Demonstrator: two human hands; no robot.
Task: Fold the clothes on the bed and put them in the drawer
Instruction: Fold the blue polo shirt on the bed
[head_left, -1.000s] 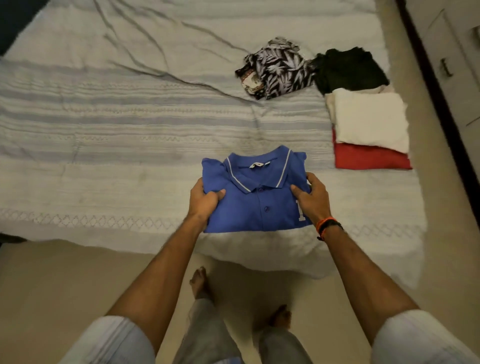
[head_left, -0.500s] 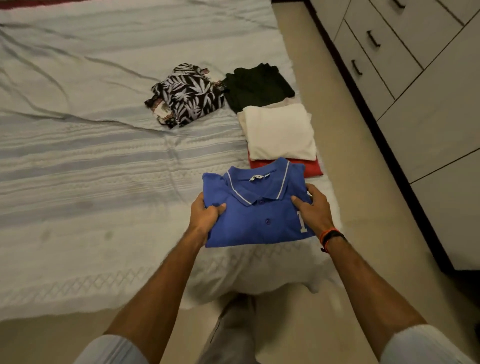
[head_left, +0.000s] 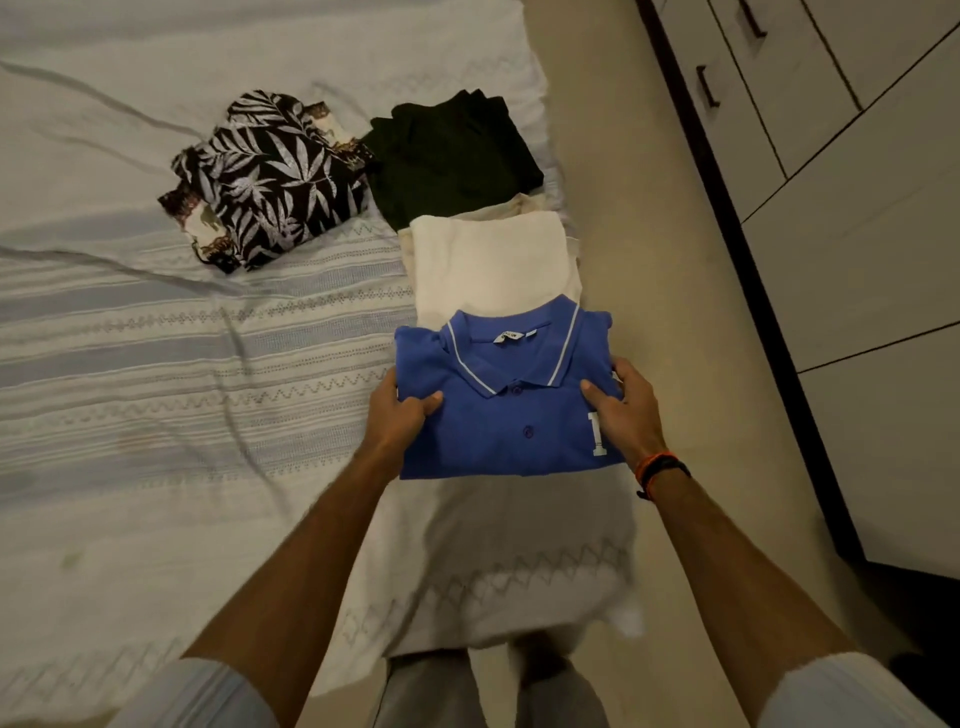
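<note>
Blue polo (head_left: 498, 415) gripped by left hand (head_left: 402, 410), right hand (head_left: 626, 410).

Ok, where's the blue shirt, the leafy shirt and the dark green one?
blue shirt (head_left: 498, 415), head view, on its chest below the collar.
leafy shirt (head_left: 275, 182), head view, middle of the leaf print.
dark green one (head_left: 452, 156), head view, middle of the folded top.

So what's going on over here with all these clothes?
A person is folding laundry at a bed. Both hands, left hand and right hand, grip a folded blue polo shirt by its sides, over the near edge of a cream folded garment. A dark green one and a leaf-print shirt lie beyond. The drawers look closed.
</note>
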